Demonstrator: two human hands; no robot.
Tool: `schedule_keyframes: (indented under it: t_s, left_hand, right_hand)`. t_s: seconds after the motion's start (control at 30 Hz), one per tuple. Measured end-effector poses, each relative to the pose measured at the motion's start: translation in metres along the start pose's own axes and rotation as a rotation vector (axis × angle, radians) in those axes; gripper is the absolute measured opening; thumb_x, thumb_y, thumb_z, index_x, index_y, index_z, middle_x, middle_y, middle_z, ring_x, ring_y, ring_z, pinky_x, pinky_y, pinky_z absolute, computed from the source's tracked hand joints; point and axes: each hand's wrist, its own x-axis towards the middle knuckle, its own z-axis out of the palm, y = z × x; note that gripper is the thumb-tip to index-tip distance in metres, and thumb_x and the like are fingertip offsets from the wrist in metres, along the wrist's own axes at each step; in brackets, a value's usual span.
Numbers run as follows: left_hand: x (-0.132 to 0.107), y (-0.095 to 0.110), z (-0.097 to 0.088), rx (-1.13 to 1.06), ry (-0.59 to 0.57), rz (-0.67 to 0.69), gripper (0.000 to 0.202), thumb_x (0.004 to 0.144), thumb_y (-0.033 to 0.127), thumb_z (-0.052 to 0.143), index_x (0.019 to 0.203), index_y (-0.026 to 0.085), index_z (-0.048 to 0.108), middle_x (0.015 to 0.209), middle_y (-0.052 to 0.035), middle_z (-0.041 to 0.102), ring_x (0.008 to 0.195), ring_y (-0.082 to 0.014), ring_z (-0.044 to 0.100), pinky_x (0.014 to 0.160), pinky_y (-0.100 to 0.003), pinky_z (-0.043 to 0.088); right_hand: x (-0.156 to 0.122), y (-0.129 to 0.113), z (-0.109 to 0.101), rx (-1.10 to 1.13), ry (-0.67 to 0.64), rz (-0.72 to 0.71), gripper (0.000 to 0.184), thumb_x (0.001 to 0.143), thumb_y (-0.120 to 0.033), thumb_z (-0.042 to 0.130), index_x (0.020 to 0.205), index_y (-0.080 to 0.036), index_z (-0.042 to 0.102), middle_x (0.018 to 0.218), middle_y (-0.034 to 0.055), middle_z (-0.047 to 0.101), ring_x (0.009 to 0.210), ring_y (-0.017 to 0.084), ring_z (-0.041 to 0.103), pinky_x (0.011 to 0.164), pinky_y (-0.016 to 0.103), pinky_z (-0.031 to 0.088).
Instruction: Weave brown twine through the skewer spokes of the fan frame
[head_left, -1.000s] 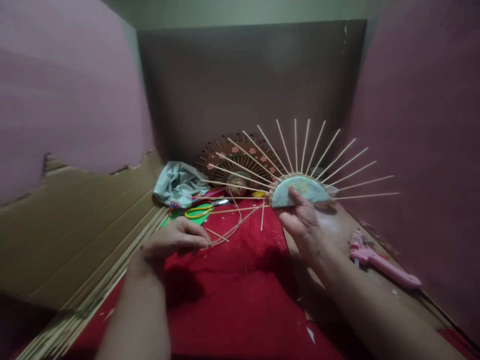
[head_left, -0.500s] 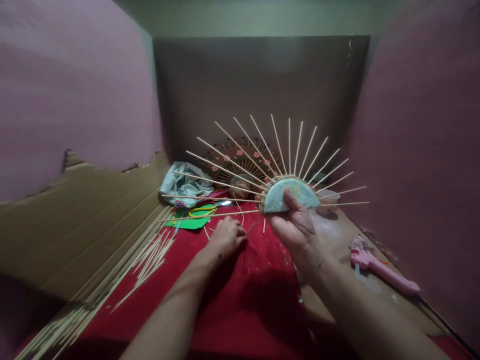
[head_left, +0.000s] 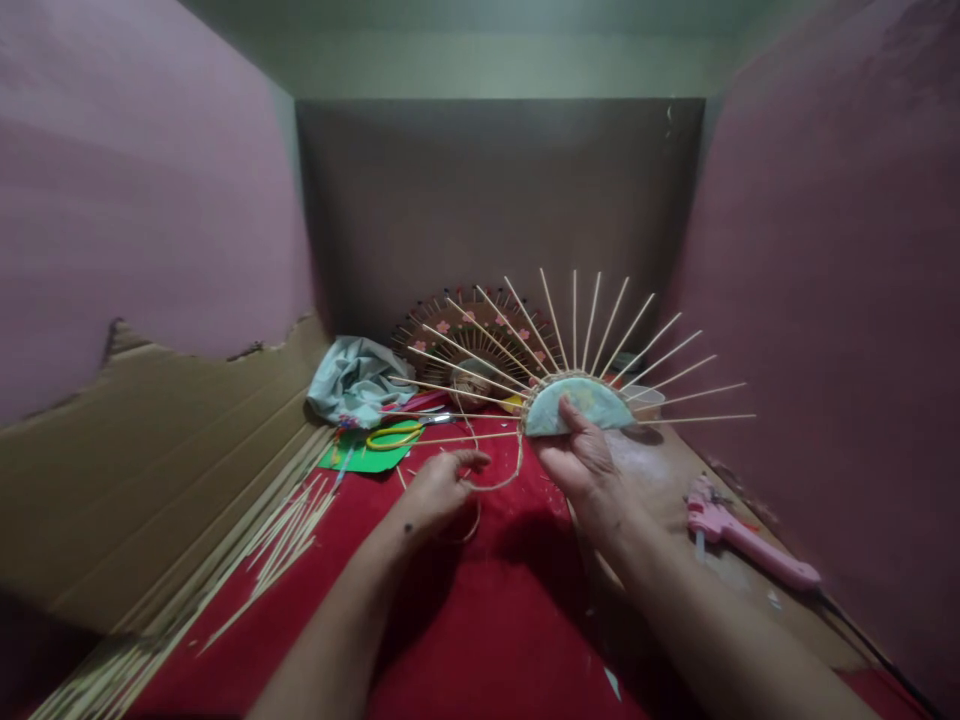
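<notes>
My right hand [head_left: 581, 462] grips a pale blue half-disc [head_left: 596, 400] from which several thin wooden sticks fan out like rays, held upright above the red cloth [head_left: 487, 620]. A tan cord [head_left: 504, 478] runs from the left end of the half-disc down in a loop. My left hand [head_left: 439, 487] pinches that cord just left of the half-disc, fingers closed on it.
Behind stand a brown stick fan with pink flowers [head_left: 480, 335], a ball of twine [head_left: 471, 380], a crumpled blue cloth [head_left: 356, 380], yellow-handled scissors [head_left: 401, 433] on green paper [head_left: 360, 458]. Loose sticks [head_left: 285, 530] lie left by cardboard [head_left: 150, 450]. A pink glue gun [head_left: 742, 540] lies right.
My left hand moved right from the loose sticks and took hold of the cord, lifting it into a loop. The half-disc stayed in my right hand, shifting slightly.
</notes>
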Motion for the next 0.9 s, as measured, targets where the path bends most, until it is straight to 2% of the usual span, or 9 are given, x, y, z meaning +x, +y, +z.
schedule_keyframes:
  t_s: [0.2,0.3,0.4,0.5,0.6,0.67,0.8,0.83,0.9]
  left_hand:
    - [0.004,-0.026,-0.030,0.199,0.121,-0.038,0.053,0.052,-0.001,0.047,0.098,0.016,0.065,0.101,-0.0093,0.062,0.101,-0.0249,0.051,0.091,-0.036,0.036]
    - [0.001,-0.011,-0.031,0.224,0.247,-0.066,0.044,0.059,0.001,0.040,0.095,0.010,0.064,0.103,-0.0136,0.061,0.108,-0.0276,0.047,0.097,-0.042,0.029]
    - [-0.003,0.013,-0.013,0.131,0.233,-0.016,0.041,0.068,0.007,0.035,0.096,0.017,0.063,0.101,-0.0045,0.064,0.096,-0.0176,0.055,0.087,-0.028,0.040]
    - [-0.006,0.027,-0.002,-0.113,0.213,-0.021,0.040,0.065,0.007,0.035,0.092,0.014,0.064,0.096,-0.0058,0.066,0.091,-0.0171,0.058,0.084,-0.029,0.042]
    - [-0.010,0.029,-0.009,-0.365,0.081,-0.113,0.037,0.062,0.007,0.038,0.087,0.013,0.064,0.084,-0.0067,0.067,0.071,-0.0160,0.060,0.070,-0.029,0.045]
    - [-0.015,0.029,-0.019,-0.499,-0.094,-0.059,0.034,0.064,0.010,0.044,0.092,0.014,0.063,0.090,-0.0069,0.066,0.070,-0.0146,0.058,0.065,-0.027,0.045]
    - [-0.030,0.031,-0.029,-0.394,-0.515,0.132,0.070,0.060,0.021,0.066,0.125,0.024,0.043,0.105,-0.0055,0.059,0.082,-0.0157,0.056,0.069,-0.027,0.044]
    - [-0.032,0.032,-0.028,-0.293,-0.521,0.164,0.073,0.060,0.024,0.068,0.127,0.025,0.040,0.105,-0.0055,0.058,0.083,-0.0167,0.056,0.071,-0.028,0.044]
    - [-0.031,0.030,-0.023,-0.044,-0.289,0.175,0.056,0.068,0.032,0.063,0.121,0.021,0.048,0.103,-0.0078,0.058,0.088,-0.0201,0.054,0.077,-0.032,0.042]
  right_hand:
    - [0.014,-0.008,0.008,0.031,-0.026,-0.050,0.015,0.079,-0.009,0.049,0.086,-0.019,0.058,0.074,-0.0021,0.066,0.075,0.009,0.060,0.082,0.026,0.047]
    - [0.014,-0.004,0.012,0.026,-0.052,-0.047,0.014,0.079,-0.010,0.049,0.085,-0.020,0.058,0.073,-0.0025,0.066,0.075,0.009,0.060,0.082,0.026,0.047]
    - [0.011,0.003,0.010,0.008,-0.053,-0.003,0.016,0.081,-0.012,0.047,0.091,-0.018,0.058,0.075,-0.0005,0.066,0.078,0.010,0.061,0.080,0.026,0.049]
    - [0.009,0.006,0.006,-0.018,-0.040,0.013,0.018,0.081,-0.011,0.046,0.093,-0.017,0.058,0.077,0.0005,0.067,0.078,0.011,0.061,0.077,0.025,0.050]
    - [0.008,0.005,0.003,-0.028,-0.032,-0.013,0.018,0.081,-0.010,0.046,0.093,-0.017,0.058,0.077,0.0012,0.067,0.077,0.011,0.062,0.078,0.025,0.050]
    - [0.008,0.003,0.001,-0.038,-0.033,-0.021,0.017,0.081,-0.011,0.047,0.091,-0.017,0.059,0.078,0.0011,0.067,0.076,0.011,0.062,0.078,0.025,0.050]
    - [0.013,-0.001,-0.004,-0.044,-0.013,-0.052,0.017,0.081,-0.011,0.047,0.090,-0.018,0.059,0.075,0.0000,0.067,0.076,0.010,0.062,0.077,0.025,0.050]
    - [0.014,-0.002,-0.006,-0.040,-0.015,-0.055,0.017,0.081,-0.010,0.047,0.090,-0.018,0.059,0.075,0.0000,0.067,0.076,0.010,0.062,0.078,0.026,0.050]
    - [0.016,-0.004,-0.009,-0.031,-0.035,-0.054,0.017,0.080,-0.010,0.047,0.090,-0.017,0.059,0.076,0.0005,0.067,0.076,0.011,0.062,0.080,0.028,0.049]
